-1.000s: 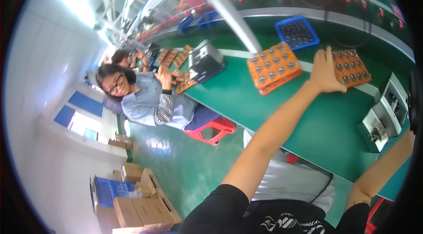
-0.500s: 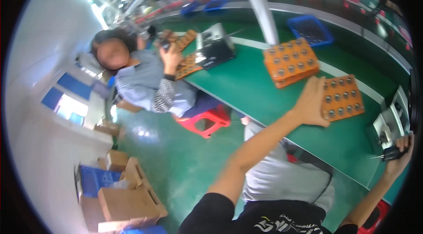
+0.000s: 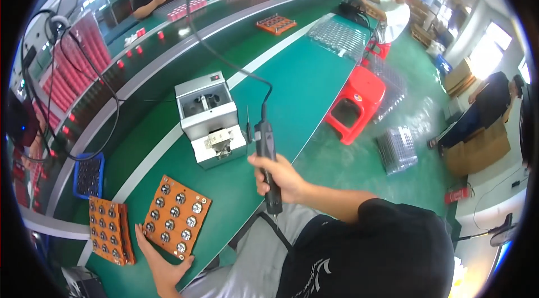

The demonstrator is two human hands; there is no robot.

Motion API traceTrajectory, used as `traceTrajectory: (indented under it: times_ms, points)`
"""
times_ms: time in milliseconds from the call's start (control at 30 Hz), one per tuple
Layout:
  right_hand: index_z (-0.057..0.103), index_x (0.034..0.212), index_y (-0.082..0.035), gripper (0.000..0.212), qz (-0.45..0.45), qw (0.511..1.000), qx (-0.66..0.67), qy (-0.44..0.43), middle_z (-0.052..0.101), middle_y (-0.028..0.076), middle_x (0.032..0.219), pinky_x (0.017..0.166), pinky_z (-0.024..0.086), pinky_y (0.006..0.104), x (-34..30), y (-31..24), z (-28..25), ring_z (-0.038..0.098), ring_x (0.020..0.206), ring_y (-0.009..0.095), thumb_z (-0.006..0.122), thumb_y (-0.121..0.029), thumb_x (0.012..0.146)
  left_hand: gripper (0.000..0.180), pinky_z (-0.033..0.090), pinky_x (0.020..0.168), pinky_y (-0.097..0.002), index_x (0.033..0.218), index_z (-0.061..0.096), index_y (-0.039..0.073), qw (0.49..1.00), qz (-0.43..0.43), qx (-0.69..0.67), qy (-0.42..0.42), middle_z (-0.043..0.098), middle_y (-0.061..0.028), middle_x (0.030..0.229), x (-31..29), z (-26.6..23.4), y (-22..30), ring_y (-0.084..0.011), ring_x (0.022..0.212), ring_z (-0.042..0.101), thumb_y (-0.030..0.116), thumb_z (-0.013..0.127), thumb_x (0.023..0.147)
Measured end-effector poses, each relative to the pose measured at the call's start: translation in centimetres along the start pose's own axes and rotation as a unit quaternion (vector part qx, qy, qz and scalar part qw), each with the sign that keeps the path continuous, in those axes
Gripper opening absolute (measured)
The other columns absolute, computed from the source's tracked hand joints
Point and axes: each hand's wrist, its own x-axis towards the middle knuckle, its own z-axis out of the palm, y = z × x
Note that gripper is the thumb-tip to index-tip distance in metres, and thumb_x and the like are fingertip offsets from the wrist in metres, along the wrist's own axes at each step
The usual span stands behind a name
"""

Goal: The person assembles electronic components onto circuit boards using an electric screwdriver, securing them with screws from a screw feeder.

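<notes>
My left hand point(image 3: 161, 267) spans the near edge of an orange plate point(image 3: 169, 215), thumb at one corner and fingers at the other. Rows of round, shiny metal parts sit in the plate, which lies on the green table. In my right hand point(image 3: 285, 179) is a black electric screwdriver point(image 3: 268, 146), upright at the table's front edge. Its thin bit points down over my lap, apart from the plate, and a cable leaves its top. A grey-white screw feeder point(image 3: 209, 121) stands left of the screwdriver. Left of my left hand lies a stack of similar orange plates point(image 3: 110, 230).
A blue basket point(image 3: 88, 176) of small dark parts stands far left. Another orange plate point(image 3: 276, 24) lies on the conveyor belt. Clear plastic trays point(image 3: 339, 37) rest farther along the table. A red stool point(image 3: 359, 101) is on the floor at right. People work beyond the belt and farther along.
The view has swung to the right. My right hand has brought the screwdriver from beside the screw feeder toward my body, bit now downward. My left hand stays at the orange plate.
</notes>
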Motion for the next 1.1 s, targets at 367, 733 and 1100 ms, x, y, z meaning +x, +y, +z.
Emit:
traceTrajectory:
  times_ms: [367, 733, 1100]
  points:
    - [0.050, 0.112, -0.004, 0.037, 0.010, 0.954, -0.240, -0.178, 0.054, 0.001, 0.063, 0.043, 0.039, 0.0243, -3.7, 4.2, 1.9, 0.052, 0.046, 0.009, 0.072, -0.027, 0.094, 0.059, 0.042, 0.074, -0.0244, 0.149, 0.040, -0.002, 0.953, 0.028, -0.299, 0.045, 0.058, -0.0184, 0.134, 7.6, 3.9, 21.2, -0.0125, 0.094, 0.051, 0.032, 0.052, 0.102]
    - [0.055, 0.111, -0.005, 0.042, 0.086, 0.910, -0.276, -0.299, 0.054, -0.002, 0.071, 0.047, 0.039, 0.0252, -4.8, 3.9, 1.3, 0.052, 0.054, 0.006, 0.084, -0.009, 0.081, 0.026, 0.032, 0.044, -0.0171, 0.109, 0.066, -0.007, 0.830, -0.055, -0.529, -0.165, 0.067, -0.0045, 0.078, 15.5, 0.9, 19.9, -0.0027, 0.051, 0.046, 0.016, 0.062, 0.098]
    - [0.059, 0.097, 0.000, 0.044, 0.063, 0.847, -0.287, -0.444, 0.060, 0.005, 0.061, 0.052, 0.050, 0.0298, -2.6, 6.4, -2.3, 0.060, 0.053, 0.015, 0.088, 0.000, 0.064, 0.014, 0.038, 0.052, -0.0232, 0.098, 0.063, -0.001, 0.592, 0.035, -0.798, -0.107, 0.068, -0.0084, 0.080, 13.1, 0.5, 13.1, -0.0095, 0.061, 0.051, 0.012, 0.060, 0.096]
